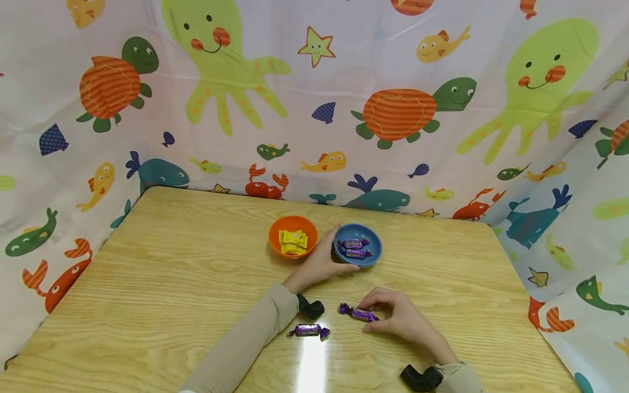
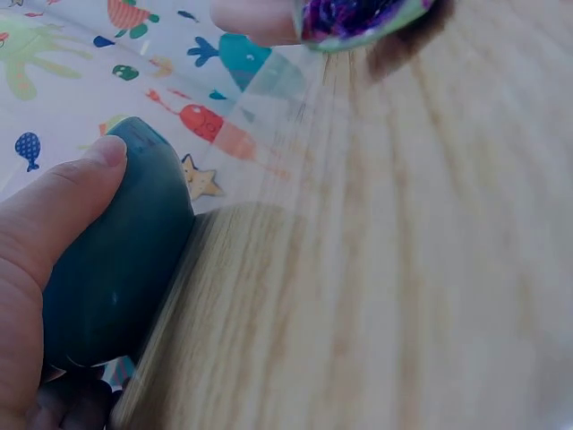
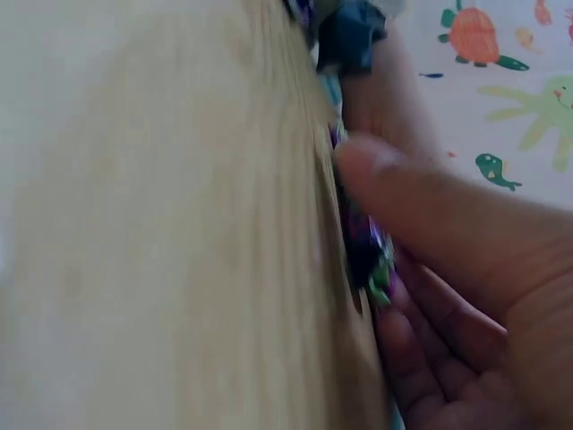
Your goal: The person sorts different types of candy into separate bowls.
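My left hand [image 1: 321, 259] holds a small blue bowl [image 1: 377, 244] by its left side, fingers along the far wall and thumb at the front. Two purple wrapped candies [image 1: 355, 249] lie inside it. The left wrist view shows the thumb on the wall of the bowl [image 2: 134, 260]. Nearer to me, my right hand [image 1: 400, 316] has thumb and forefinger on either side of another purple wrapped candy [image 1: 361, 314] at the tabletop. In the right wrist view, the thumb partly covers this candy [image 3: 380, 260]. One more purple wrapped candy [image 1: 308, 330] lies beside my left wrist.
An orange bowl [image 1: 276, 221] with several yellow packets [image 1: 293, 242] stands just left of my left hand. Black devices [image 1: 310, 307] sit at both wrists. The wooden table [image 1: 172, 262] is bordered at back and sides by a sea-animal curtain [image 1: 295, 120].
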Demonstrator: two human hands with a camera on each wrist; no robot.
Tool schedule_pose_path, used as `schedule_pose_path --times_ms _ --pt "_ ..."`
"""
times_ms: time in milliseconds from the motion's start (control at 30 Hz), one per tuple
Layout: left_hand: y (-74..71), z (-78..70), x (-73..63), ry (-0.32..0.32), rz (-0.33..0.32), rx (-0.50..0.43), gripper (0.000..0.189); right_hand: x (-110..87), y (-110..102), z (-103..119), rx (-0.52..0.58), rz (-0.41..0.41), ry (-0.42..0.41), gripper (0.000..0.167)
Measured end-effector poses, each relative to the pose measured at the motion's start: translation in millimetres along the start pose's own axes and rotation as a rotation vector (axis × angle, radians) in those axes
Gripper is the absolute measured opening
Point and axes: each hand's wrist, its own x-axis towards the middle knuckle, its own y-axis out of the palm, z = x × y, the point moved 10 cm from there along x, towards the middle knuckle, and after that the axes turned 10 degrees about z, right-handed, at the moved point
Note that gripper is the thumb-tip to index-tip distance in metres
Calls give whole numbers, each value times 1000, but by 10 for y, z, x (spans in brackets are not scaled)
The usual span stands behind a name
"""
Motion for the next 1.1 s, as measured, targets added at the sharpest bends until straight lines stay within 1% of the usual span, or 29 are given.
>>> schedule_pose_path --times_ms 133,300,500,600,700,833,1000,1100 --pt "9 3 7 -4 0 1 117 -20 12 -16 -24 -22 -50 29" --pt "19 26 -1 -12 3 10 118 -26 11 -38 -40 -43 -59 26" --pt "2 25 -5 -17 -4 -1 118 -6 -13 83 -36 -70 -78 25" --pt "9 26 -2 -21 -1 -5 118 -4 -29 132 -37 -76 -107 24" --pt "15 33 -1 -24 3 -5 118 -5 -37 65 -20 -75 -99 24" --pt "5 26 0 -13 -4 -10 118 17 -50 -10 11 -48 -64 21" --pt "7 9 1 0 -5 -5 117 80 -163 65 23 -41 -45 18" --pt "12 9 2 -3 -2 -1 117 127 -281 152 -9 -65 -70 20"
